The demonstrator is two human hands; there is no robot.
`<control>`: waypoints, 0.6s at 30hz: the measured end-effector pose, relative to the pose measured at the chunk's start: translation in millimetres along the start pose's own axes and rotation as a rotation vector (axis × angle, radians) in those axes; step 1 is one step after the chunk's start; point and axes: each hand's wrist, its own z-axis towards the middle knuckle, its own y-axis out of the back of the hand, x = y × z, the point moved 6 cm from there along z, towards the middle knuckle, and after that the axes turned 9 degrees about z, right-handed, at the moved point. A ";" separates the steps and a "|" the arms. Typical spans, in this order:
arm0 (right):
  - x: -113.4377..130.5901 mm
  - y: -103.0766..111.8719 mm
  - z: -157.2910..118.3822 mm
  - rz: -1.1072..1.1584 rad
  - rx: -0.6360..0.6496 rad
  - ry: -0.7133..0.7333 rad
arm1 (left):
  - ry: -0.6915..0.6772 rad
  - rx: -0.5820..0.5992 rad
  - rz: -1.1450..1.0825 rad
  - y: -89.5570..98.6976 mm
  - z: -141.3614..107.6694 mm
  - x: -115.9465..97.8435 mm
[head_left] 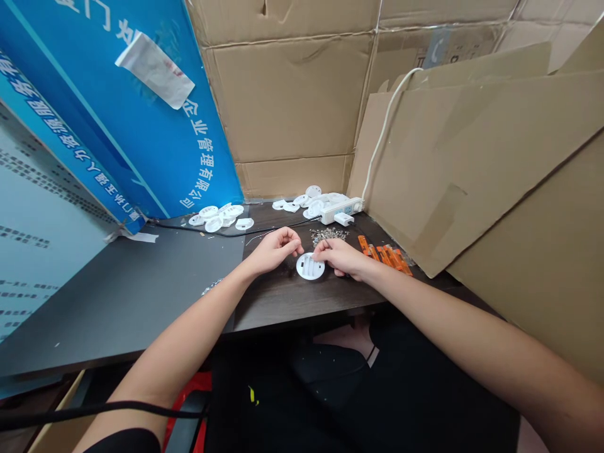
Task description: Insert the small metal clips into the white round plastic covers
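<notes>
A white round plastic battery case (pixel 310 267) with slots lies on the dark tabletop between my hands. My right hand (pixel 340 257) is closed in a pinch at the upper right of the case, its fingertips touching or just over it. What sits in that pinch is too small to make out. At the upper left of the case, my left hand (pixel 279 249) has curled fingers and thumb close together; anything between them is hidden. Just beyond my right hand is a pile of small metal parts (pixel 329 235).
White round plastic pieces (pixel 226 216) lie at the back left, with more pieces (pixel 314 200) beside a power strip (pixel 342 209). Orange strips (pixel 389 257) lie to the right. Cardboard panels (pixel 292 94) and a blue board (pixel 155 126) wall in the table. A black cable (pixel 226 233) crosses behind my hands.
</notes>
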 end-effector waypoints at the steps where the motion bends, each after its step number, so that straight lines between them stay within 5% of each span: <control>1: 0.3 -0.2 -0.2 -0.004 0.002 -0.001 | 0.021 -0.002 -0.018 -0.2 -0.2 0.6; 11: 1.3 -0.6 -2.0 0.006 -0.003 -0.008 | 0.171 0.011 -0.310 0.1 -0.9 10.1; 18: 0.0 0.2 -0.2 0.012 0.002 -0.012 | 0.093 -0.023 -0.267 -1.9 0.3 2.6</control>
